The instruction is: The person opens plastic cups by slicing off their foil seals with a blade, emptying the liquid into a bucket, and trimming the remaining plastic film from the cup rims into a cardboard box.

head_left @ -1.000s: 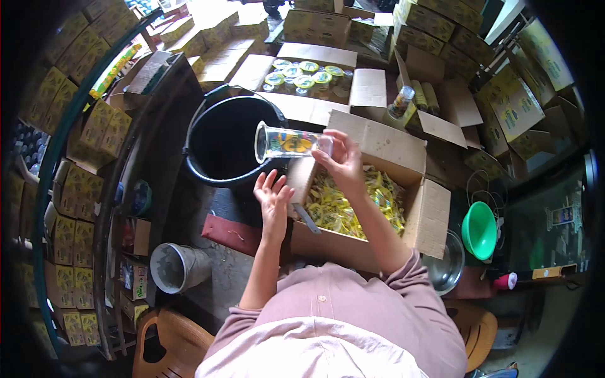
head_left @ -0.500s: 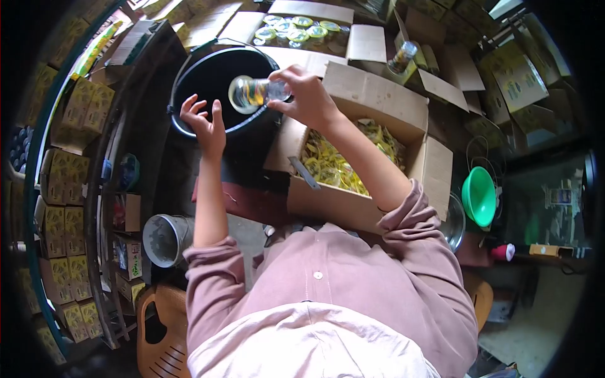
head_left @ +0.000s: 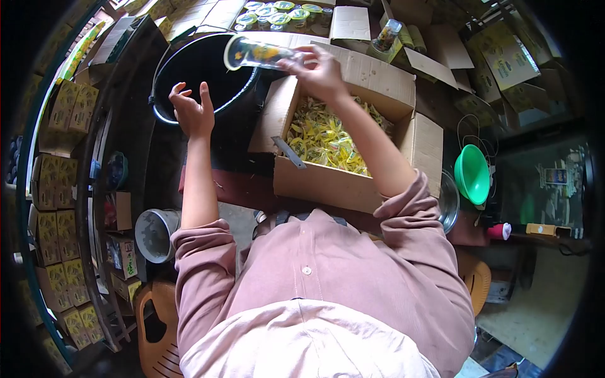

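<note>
- Yellow boxes [head_left: 58, 176] are lining the left-hand shelves, bearing print too small to read.
- A black bucket [head_left: 189, 70] is standing toward the left end of the bench [head_left: 244, 135].
- The left hand [head_left: 194, 116] is hovering by the bucket's near rim, fingers apart, half curled, holding nothing.
- A clear glass [head_left: 255, 53] is pointing its mouth leftward by the bucket's right rim, showing yellow-orange print, its wording illegible.
- The right hand [head_left: 321, 74] is gripping the glass's base end, fingers closed around it.
- An open carton [head_left: 328, 183] is sitting near the bench's front edge, holding yellow packets [head_left: 324, 143].
- Farther right, a printed box [head_left: 504, 70] is showing unreadable lettering.
</note>
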`<state>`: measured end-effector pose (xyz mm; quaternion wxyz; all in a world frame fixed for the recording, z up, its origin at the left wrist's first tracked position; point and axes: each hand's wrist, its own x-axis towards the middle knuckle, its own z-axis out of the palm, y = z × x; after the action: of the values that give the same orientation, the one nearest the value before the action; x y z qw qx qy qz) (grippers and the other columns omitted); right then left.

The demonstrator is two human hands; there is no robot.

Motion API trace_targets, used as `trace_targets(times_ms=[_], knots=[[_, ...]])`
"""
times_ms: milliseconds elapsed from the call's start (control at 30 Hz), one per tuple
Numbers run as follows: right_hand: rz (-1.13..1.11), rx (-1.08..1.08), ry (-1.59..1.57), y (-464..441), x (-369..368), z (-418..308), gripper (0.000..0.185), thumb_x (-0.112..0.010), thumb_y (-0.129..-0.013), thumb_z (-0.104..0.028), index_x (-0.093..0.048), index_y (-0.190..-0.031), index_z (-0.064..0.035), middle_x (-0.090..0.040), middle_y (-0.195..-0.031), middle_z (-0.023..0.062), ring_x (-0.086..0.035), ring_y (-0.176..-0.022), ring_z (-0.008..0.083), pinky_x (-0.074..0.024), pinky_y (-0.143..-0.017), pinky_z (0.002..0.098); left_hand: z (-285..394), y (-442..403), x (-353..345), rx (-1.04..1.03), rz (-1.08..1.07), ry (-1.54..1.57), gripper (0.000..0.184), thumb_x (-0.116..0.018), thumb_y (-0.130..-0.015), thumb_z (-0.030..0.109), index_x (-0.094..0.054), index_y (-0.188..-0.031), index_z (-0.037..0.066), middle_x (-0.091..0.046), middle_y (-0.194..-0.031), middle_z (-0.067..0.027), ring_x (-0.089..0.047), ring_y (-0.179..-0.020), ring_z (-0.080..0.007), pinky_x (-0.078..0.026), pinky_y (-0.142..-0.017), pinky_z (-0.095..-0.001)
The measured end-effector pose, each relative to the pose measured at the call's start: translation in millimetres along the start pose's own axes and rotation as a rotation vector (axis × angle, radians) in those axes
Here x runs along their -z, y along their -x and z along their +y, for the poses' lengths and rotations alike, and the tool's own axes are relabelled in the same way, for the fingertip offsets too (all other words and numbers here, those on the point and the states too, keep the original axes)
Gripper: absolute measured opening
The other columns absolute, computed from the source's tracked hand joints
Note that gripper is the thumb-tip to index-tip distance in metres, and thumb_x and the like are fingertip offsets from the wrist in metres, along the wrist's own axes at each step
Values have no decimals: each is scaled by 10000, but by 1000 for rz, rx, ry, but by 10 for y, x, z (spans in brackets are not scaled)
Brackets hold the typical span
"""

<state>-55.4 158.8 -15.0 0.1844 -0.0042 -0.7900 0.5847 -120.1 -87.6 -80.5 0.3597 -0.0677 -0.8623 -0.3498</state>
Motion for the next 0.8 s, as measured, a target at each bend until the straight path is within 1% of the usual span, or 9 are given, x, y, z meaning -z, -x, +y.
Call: trace_targets(times_ms=[33,100,167,233,367,467,567,667,800], knots=[[-23,-181,-250,-34,94,75,463,-706,-746,-282,-539,-1084,-12,-610,-893,93,-618,-700,152,-520,-641,263,5,3,-3,0,-7,-33,483,-544,-823,397,-335,-1099,60,-479,-1057,-136,-541,-924,-259,-405,-832,-431],[46,-337,-450,-83,370,203,468,-662,-788,-286,-490,-1132,-19,-599,-954,86,-615,-766,163,-518,-667,269,0,-23,10,-8,-30,-67,474,-551,-822,385,-337,-1094,61,-482,-1062,-136,-543,-928,-259,-407,-827,-437],[86,-195,-587,-73,766,328,474,-689,-761,-311,-504,-1082,-15,-598,-965,92,-608,-735,143,-511,-602,226,20,-14,20,-15,-55,-58,466,-558,-820,374,-340,-1087,60,-483,-1070,-140,-544,-931,-262,-409,-821,-445],[262,-133,-514,-139,1180,257,454,-704,-751,-289,-511,-1064,-24,-596,-958,81,-594,-760,117,-500,-628,203,74,-15,44,-49,-22,46,461,-577,-813,349,-363,-1083,43,-495,-1064,-151,-547,-907,-284,-406,-813,-429],[643,204,-115,-517,2338,120,439,-746,-711,-212,-544,-1044,-11,-615,-925,75,-594,-773,102,-497,-625,215,141,-37,38,-5,-48,-6,431,-573,-817,326,-383,-1087,50,-524,-1049,-114,-542,-853,-260,-408,-793,-394],[696,244,238,-752,2604,-29,424,-750,-702,-189,-563,-1025,12,-627,-884,79,-604,-749,109,-502,-630,227,230,-37,85,33,-44,-17,392,-574,-818,313,-410,-1059,53,-524,-1029,-107,-540,-829,-253,-420,-774,-383],[734,279,416,-1115,2721,271,420,-781,-644,-247,-617,-942,-2,-635,-851,93,-617,-722,147,-509,-648,272,246,-43,87,40,-57,14,374,-581,-815,267,-408,-1060,42,-521,-1031,-108,-532,-807,-246,-421,-772,-377],[729,295,498,-1406,2678,555,417,-789,-610,-244,-631,-933,-33,-622,-830,104,-609,-710,183,-498,-661,297,237,-39,82,36,-66,13,368,-581,-812,239,-405,-1064,38,-518,-1044,-106,-527,-794,-237,-419,-769,-367],[697,248,630,-1624,2538,767,409,-793,-591,-231,-626,-915,-47,-583,-787,78,-582,-695,189,-491,-644,311,265,-42,90,89,-107,10,369,-577,-811,234,-404,-1072,40,-517,-1029,-98,-528,-787,-229,-417,-769,-359]])
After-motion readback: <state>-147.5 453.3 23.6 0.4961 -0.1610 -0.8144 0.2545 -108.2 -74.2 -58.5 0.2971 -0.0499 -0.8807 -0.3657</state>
